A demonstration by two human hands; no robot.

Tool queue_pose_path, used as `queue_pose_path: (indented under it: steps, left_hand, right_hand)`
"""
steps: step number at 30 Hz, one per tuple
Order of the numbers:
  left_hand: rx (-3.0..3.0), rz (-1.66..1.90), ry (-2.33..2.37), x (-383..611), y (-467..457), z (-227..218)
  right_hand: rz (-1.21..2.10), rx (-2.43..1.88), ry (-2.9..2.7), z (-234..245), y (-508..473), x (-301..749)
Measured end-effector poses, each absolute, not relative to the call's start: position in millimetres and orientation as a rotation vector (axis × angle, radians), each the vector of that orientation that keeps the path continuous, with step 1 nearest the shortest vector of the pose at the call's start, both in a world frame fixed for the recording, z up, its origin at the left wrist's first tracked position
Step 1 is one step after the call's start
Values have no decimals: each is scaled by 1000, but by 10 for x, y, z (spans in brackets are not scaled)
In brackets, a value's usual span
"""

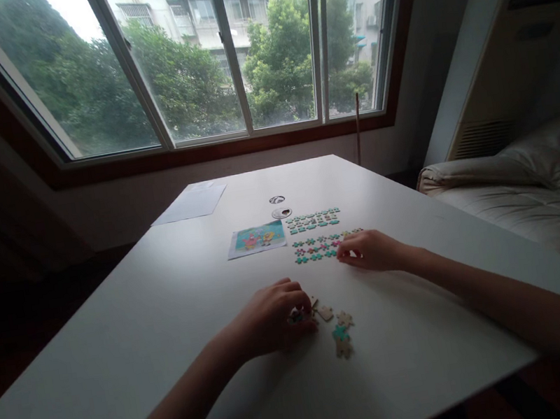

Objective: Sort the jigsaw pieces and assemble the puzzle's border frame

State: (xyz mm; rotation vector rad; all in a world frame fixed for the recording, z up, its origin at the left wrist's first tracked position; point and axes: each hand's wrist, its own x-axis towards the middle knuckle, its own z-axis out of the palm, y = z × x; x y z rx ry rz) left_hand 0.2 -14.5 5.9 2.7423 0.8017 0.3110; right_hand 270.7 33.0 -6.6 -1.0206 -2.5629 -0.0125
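Jigsaw pieces [340,332] lie loosely bunched on the white table [121,348], near its close edge, most with the pale backing up and one with a teal face showing; taking this bunch as the centre of a clock with 12 at the window [229,54], the left hand [280,313] is at 10 o'clock, right against the bunch. Its fingers are curled inward, and a patterned bit shows inside the curl, though I cannot tell whether it is gripped or lies just behind. At 12 o'clock, farther up the table, the puzzle rows [315,249] are spread out in two groups, teal with patches of pink and other colours. The right hand [370,252] is at 1 o'clock, by the right end of the nearest row, thumb and fingers bent toward each other; whether a piece is pinched there I cannot tell. A picture card [256,239] with a teal ground lies at 11 o'clock, just beside the rows, and beyond it are two round items [281,213]. Farther out, toward 10 o'clock, a pale sheet [190,204] rests by the table's edge.
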Motion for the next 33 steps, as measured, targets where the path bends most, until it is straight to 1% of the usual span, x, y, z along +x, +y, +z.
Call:
queue_pose_path:
  steps: [4, 7, 10, 12, 16, 23, 33]
  left_hand:
    - [2825, 380, 786, 36, -136, 49]
    - [2861, 580, 895, 76, -121, 24]
    - [2673, 836, 1043, 112, -97, -17]
    - [2521, 906, 1068, 135, -82, -40]
    - [2389, 920, 1057, 179, -76, -56]
    - [2349, 880, 1058, 220, -101, -47]
    - [2339, 888, 1046, 207, -116, -25]
  right_hand:
    - [-51, -864, -2594, -32, 146, 2498]
    - [-38, -803, -2576, -10, 40, 2401]
    - [-9, -786, -2511, -8, -36, 2328]
    - [20, -786, -2454, -11, -73, 2287]
    - [64, -800, -2381, -4, -120, 2235]
    - [109, -764, -2373, 21, -147, 2212]
    - [45, -743, -2387, 7, -118, 2232]
